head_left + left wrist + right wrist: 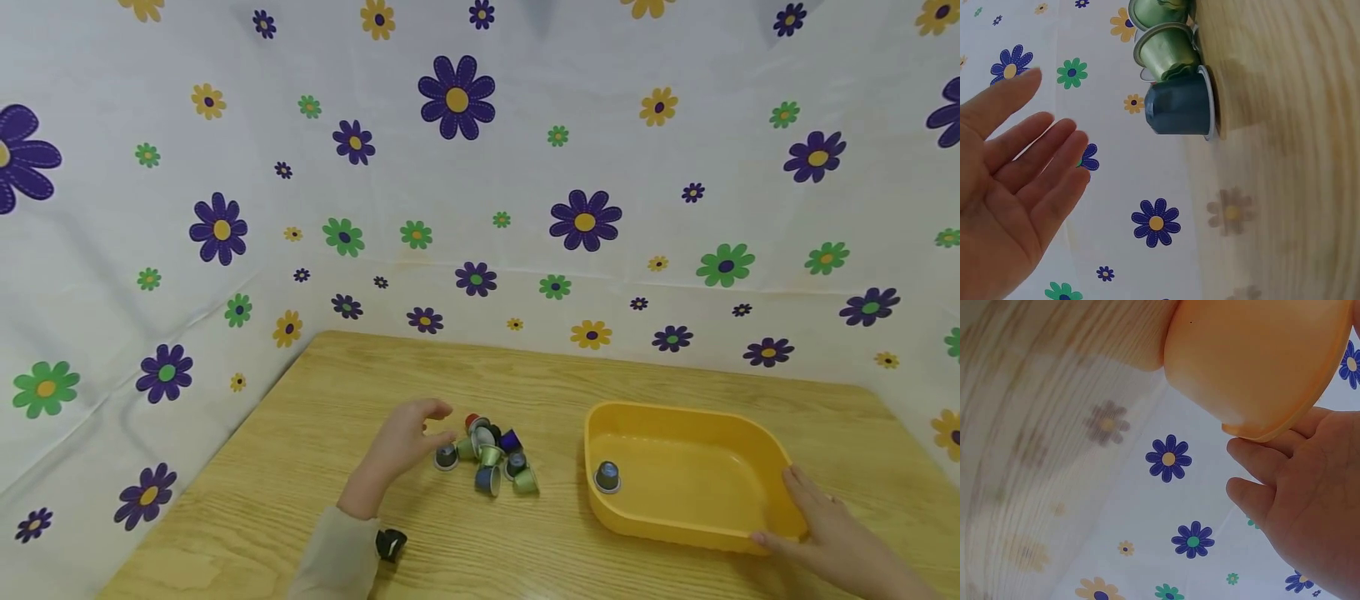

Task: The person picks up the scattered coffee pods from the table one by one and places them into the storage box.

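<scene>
My left hand [405,433] hangs just left of a loose pile of coffee pods [491,455], its grip spread and holding nothing: the thumb stands away from the fingers, and the left wrist view shows a gap between them and the pods. Nearest to it, a dark pod [446,456] sits rim down on the wooden desk [487,550]. In the pile I see a red pod [472,421], a purple pod [510,441], several green ones and a blue pod [486,481] lying tipped at the near side.

My right hand [836,525] rests on the near right corner of a yellow tray [690,479], its grip spread, with the thumb at the near side and the nearly straight fingers at the right side. Inside the tray, one blue-grey pod [607,477] sits rim down by the left wall. A black pod [392,545] lies just beside my left sleeve [337,554]. Behind the desk hangs a flowered cloth [517,183].
</scene>
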Demonstrator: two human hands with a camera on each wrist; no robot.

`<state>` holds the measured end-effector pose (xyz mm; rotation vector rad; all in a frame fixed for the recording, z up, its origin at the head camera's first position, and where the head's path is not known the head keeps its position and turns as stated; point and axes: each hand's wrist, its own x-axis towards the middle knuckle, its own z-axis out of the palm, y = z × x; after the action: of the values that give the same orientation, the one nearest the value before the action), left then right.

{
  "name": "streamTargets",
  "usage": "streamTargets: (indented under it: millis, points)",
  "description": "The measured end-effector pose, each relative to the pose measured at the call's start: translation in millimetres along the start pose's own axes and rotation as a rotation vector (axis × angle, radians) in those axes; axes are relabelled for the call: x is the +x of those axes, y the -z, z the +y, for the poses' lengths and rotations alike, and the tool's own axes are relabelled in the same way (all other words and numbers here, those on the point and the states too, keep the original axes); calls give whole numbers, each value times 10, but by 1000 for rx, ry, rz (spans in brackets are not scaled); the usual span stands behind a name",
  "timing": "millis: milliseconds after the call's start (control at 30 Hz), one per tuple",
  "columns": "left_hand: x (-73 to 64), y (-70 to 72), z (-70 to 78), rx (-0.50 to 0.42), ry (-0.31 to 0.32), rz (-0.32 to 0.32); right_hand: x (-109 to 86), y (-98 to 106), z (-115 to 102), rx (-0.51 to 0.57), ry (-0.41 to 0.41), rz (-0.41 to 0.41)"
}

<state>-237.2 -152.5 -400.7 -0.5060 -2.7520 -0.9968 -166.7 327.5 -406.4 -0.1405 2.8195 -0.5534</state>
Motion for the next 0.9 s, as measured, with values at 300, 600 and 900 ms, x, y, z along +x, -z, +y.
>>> streamTargets:
  millis: [300, 600, 900]
  points:
    - [-17, -43, -111, -21, 48, -172, 20, -16, 5, 21, -28, -13]
    - [-39, -81, -153, -3, 48, -249, 28, -44, 36, 29, -27, -28]
    - [-36, -98, -144, 24, 7, -294, 10, -20, 9, -21, 2, 4]
